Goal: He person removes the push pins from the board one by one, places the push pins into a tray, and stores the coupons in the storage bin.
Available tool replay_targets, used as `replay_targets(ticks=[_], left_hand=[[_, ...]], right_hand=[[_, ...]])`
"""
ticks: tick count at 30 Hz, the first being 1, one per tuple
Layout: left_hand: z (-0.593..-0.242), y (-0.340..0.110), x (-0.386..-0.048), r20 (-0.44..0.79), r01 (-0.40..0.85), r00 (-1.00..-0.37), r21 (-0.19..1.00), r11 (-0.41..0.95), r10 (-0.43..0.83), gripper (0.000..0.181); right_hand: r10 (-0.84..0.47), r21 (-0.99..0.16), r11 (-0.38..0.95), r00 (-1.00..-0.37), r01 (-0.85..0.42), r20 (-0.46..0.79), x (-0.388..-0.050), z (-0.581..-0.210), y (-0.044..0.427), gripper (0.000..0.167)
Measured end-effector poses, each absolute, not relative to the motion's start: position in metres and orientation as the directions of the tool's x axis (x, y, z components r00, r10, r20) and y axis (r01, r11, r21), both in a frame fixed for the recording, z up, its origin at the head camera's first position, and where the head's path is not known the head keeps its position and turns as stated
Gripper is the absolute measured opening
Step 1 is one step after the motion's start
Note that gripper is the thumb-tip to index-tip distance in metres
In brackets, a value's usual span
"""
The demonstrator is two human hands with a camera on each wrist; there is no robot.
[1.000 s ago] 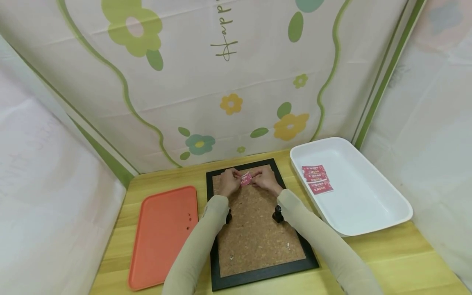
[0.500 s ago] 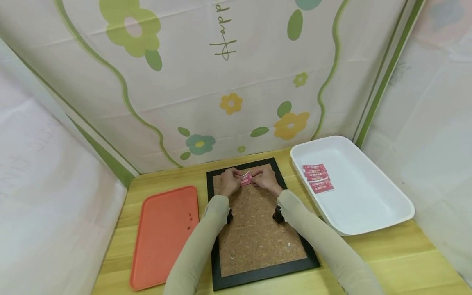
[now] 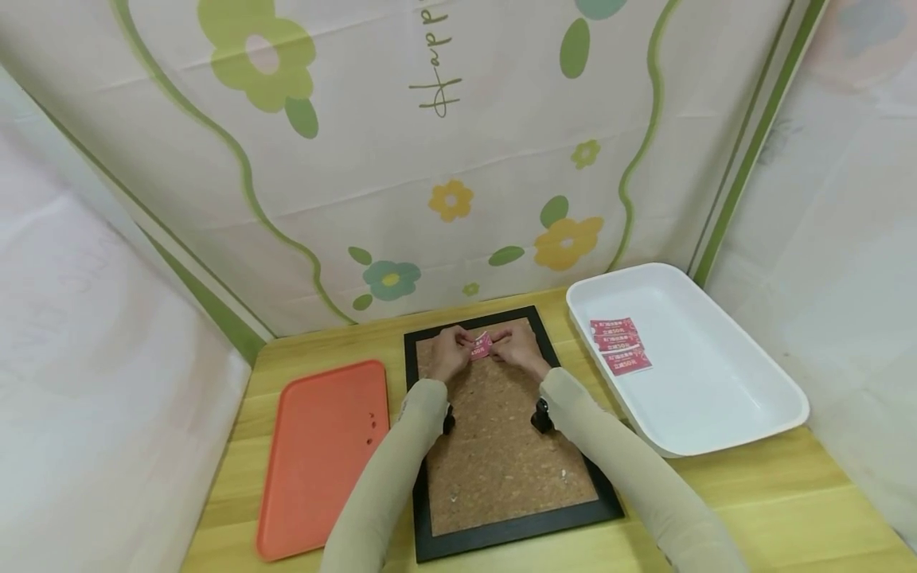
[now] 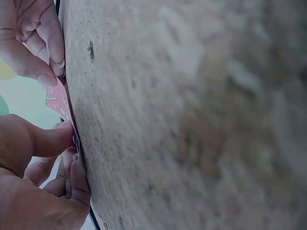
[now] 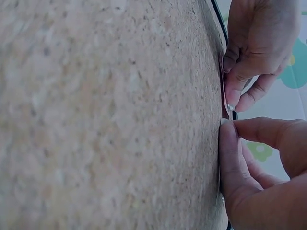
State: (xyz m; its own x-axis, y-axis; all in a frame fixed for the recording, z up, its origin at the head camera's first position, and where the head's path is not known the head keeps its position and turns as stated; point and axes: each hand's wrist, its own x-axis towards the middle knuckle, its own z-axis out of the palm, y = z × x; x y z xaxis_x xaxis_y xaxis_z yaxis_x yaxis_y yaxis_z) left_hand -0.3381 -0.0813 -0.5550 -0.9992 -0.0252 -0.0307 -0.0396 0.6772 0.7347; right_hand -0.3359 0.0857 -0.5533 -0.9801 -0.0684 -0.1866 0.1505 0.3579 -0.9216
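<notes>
A small pink coupon (image 3: 480, 345) with white print is held near the far end of a cork board (image 3: 501, 430) with a black frame. My left hand (image 3: 448, 353) pinches its left end between thumb and fingers, while the right hand (image 3: 519, 350) pinches the right end. In the left wrist view the coupon (image 4: 59, 100) bows slightly, close to the cork. Seen from the right wrist, it is nearly edge-on (image 5: 224, 91); fingers of both hands cover its ends. A tiny shiny bit shows by the left fingertips there, too small to identify.
To the right stands a white tray (image 3: 716, 374) with several overlapping pink coupons (image 3: 619, 347) at its left side. An orange tray (image 3: 322, 461) lies left of the board, a few small dark spots near its right edge. Two small shiny bits sit on the board's near part.
The coupon has shifted very slightly between the fingertips, its left part more covered by the left hand. Both hands otherwise keep their place and hold.
</notes>
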Motion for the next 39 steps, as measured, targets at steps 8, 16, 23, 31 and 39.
replay_targets(ticks=[8,16,23,31,39], left_hand=[[-0.554,-0.088,-0.335,-0.016,0.008,-0.999,0.785,0.619,0.034,0.009],[-0.556,-0.092,-0.332,0.012,0.041,-0.998,0.823,0.567,0.055,0.013],[-0.549,-0.094,-0.326,0.008,0.017,-1.0,0.833,0.553,0.018,0.012],[-0.54,-0.095,-0.318,0.0,-0.004,-1.0,0.854,0.52,-0.008,0.013],[-0.538,-0.102,-0.308,-0.012,-0.03,-0.999,0.863,0.505,-0.04,0.014]], right_hand=[[-0.076,-0.908,0.407,-0.987,0.101,-0.144,-0.334,-0.555,0.085,0.02],[-0.067,-0.91,0.395,-0.985,0.121,-0.16,-0.331,-0.555,0.087,0.022],[-0.038,-0.927,0.337,-0.982,0.161,-0.184,-0.33,-0.558,0.087,0.024],[-0.04,-0.926,0.329,-0.977,0.186,-0.21,-0.324,-0.548,0.096,0.023],[-0.05,-0.922,0.336,-0.974,0.19,-0.219,-0.315,-0.537,0.105,0.025]])
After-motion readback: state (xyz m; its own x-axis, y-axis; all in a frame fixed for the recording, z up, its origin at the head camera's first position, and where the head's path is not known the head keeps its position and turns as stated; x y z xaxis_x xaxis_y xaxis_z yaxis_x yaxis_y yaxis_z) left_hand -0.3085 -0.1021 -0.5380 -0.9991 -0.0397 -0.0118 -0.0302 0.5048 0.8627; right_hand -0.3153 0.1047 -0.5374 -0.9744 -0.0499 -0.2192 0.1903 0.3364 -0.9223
